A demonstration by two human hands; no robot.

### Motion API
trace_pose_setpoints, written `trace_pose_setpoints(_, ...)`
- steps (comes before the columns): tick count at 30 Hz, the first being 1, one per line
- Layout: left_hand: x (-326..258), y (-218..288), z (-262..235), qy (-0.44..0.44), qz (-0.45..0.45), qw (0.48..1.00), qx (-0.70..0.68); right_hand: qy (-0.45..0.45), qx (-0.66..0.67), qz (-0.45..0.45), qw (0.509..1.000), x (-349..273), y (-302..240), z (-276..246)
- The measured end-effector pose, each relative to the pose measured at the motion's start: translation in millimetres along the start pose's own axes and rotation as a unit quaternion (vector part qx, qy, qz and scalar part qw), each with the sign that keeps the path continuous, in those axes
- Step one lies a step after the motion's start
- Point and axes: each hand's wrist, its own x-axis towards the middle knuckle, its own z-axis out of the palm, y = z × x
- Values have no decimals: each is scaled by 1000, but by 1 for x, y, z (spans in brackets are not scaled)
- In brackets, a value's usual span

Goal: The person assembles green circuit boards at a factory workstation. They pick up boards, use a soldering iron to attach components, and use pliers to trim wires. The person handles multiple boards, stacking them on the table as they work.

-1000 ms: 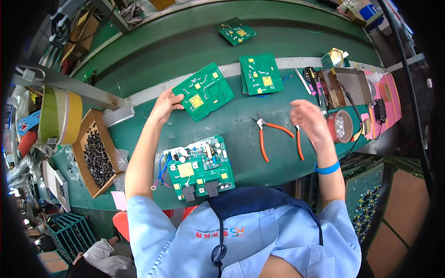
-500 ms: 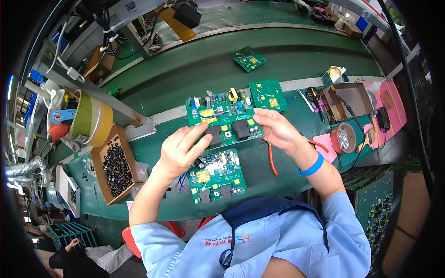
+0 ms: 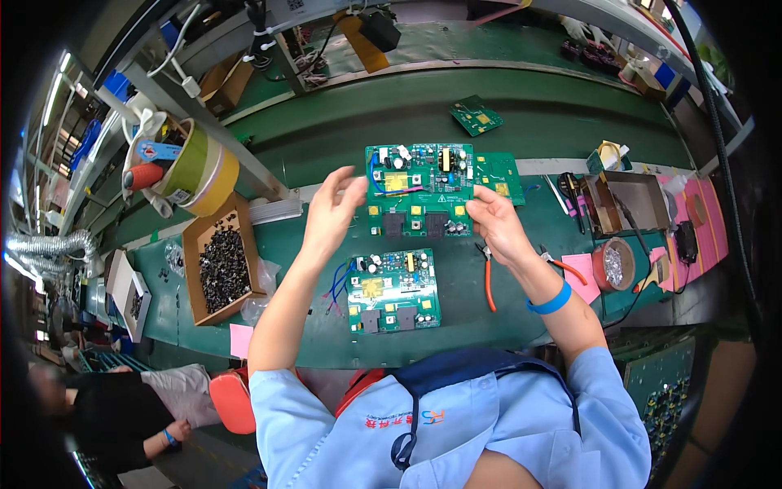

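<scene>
A green circuit board (image 3: 419, 198) with black blocks, yellow patches and a blue wire faces up above the middle of the bench. At its right edge, my right hand (image 3: 498, 224) pinches it between thumb and fingers. My left hand (image 3: 332, 213) is just off the left edge, fingers apart and holding nothing. Nearer me lies a similar populated board (image 3: 393, 292), with blue wires (image 3: 340, 281) at its left side. Partly behind the held board rests another green board (image 3: 499, 173).
Black parts fill a cardboard box (image 3: 259, 265) at left, under a yellow-green bucket (image 3: 213, 175). Orange-handled pliers (image 3: 489, 285) lie right of the boards. Farther right are a tape roll (image 3: 611, 265) and an open carton (image 3: 635, 196). One board (image 3: 476, 116) lies far back. Another person sits lower left.
My left hand has let go of the held board and moved off its left edge. The board has turned squarer and flatter to view, staying in my right hand.
</scene>
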Motion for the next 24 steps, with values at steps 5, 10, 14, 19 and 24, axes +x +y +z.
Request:
trace_pose_setpoints(5, 5, 7, 8, 11, 31, 997, 74, -34, -28, -16, 999, -6, 1, -9)
trace_pose_setpoints(10, -1, 25, 1, -14, -27, 999, 26, -45, 4, -1, 999, -11, -2, -9)
trace_pose_setpoints(14, -13, 21, -16, -33, -49, 998, -12, -52, 68, 49, 995, -22, -6, 10)
trace_pose_setpoints(19, -55, 10, -43, -83, -108, 991, -5, -114, 23, 119, 986, -44, 6, 18)
trace_pose_setpoints(24, -84, -21, -49, -95, -167, 981, -23, -156, 17, 183, 971, -56, 28, 25)
